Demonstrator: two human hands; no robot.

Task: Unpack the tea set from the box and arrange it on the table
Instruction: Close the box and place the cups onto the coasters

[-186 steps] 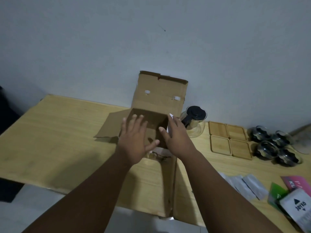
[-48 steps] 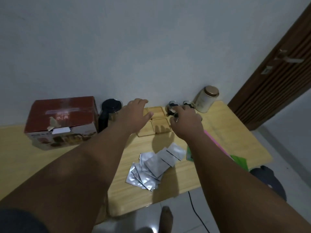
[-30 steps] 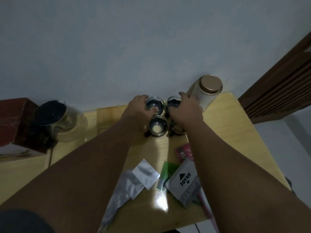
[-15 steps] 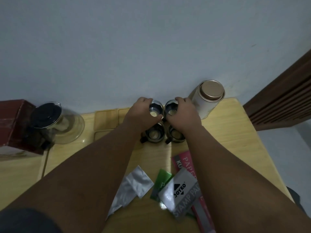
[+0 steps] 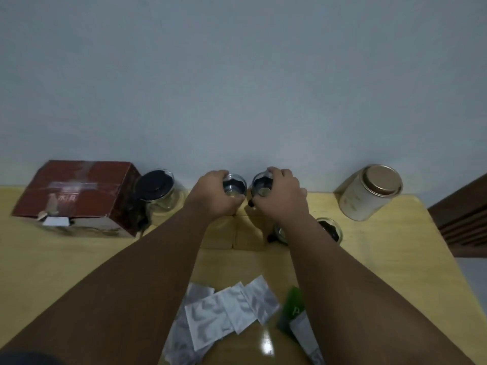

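My left hand point(image 5: 214, 194) grips a small glass cup point(image 5: 235, 185), and my right hand point(image 5: 282, 196) grips a second glass cup point(image 5: 259, 184). Both cups sit over the far pair of square wooden coasters point(image 5: 232, 233) near the wall. Two more glass cups point(image 5: 329, 229) stand on the table to the right of my right forearm, one partly hidden by it. The glass teapot with a black lid point(image 5: 158, 191) stands left of the coasters. The red box point(image 5: 76, 196) lies shut at the far left.
A round tin with a copper lid point(image 5: 369, 192) lies tilted at the back right. Several silver sachets point(image 5: 226, 309) and a green packet point(image 5: 292, 309) lie at the near edge of the wooden table point(image 5: 382, 259). A brown slatted door point(image 5: 463, 219) is at the right.
Both hands have carried the two far cups left, away from the other pair, and now hold them over the coasters. The view has shifted left, showing the box again.
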